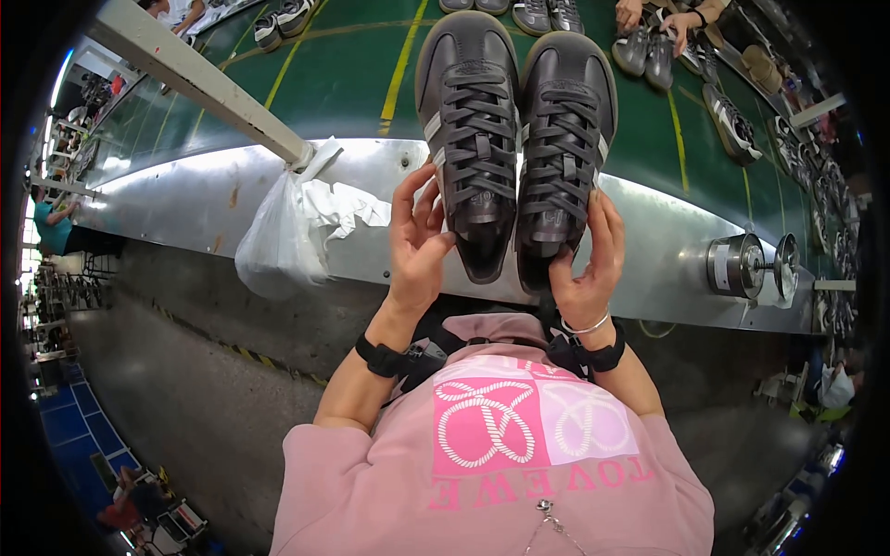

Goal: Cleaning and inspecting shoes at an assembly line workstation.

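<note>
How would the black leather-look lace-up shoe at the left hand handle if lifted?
The black leather-look lace-up shoe would probably keep its shape: its rounded toe looks undented. Lifted where the left hand touches it, near the heel, it may tip toe-down, since most of its length lies beyond.

Room lay along the metal ledge (658,250) between right hand (593,264) and spool (732,267). Leftward, a plastic bag (278,241) and post (209,83) obstructed.

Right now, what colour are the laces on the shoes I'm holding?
The laces are dark grey, clearest in the head view.
</note>
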### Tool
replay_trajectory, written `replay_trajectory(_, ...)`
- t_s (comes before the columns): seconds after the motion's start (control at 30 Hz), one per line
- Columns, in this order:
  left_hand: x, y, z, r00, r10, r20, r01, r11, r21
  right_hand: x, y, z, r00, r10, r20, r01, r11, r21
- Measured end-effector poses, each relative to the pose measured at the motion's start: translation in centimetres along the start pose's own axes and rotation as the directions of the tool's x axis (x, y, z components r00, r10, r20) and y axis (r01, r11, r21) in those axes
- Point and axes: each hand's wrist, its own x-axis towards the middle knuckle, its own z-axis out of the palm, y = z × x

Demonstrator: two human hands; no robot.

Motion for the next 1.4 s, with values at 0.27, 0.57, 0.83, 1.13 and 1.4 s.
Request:
replay_trajectory(0.27,0.4,0.1,-0.5,0.999,0.042,0.002,-0.042,0.998,0.055,0.2,-0.6,-0.1,1.0,-0.012,-0.006,0.012,1.0,0.01)
replay_trajectory(0.57,0.6,-1.4,-2.0,0.987,-0.151,-0.062,0.155,0.985,0.075,-0.2,1.3,0.4,0.938,0.336,0.083,-0.346,0.909,0.231)
replay_trajectory(0.83,0.9,-2.2,-1.7,0.98,-0.184,-0.076,0.192,0.975,0.113,-1.0,2.6,0.9,0.904,0.413,0.11,-0.425,0.848,0.316)
replay_trajectory(1.13,1.1,-2.3,-1.5,0.979,-0.19,-0.071,0.199,0.969,0.148,-0.9,2.9,0.6,0.898,0.424,0.119,-0.438,0.829,0.349)
replay_trajectory(1.4,1.4,-2.3,-1.3,0.977,-0.204,-0.064,0.211,0.964,0.164,-0.6,2.9,0.3,0.891,0.43,0.146,-0.454,0.821,0.347)
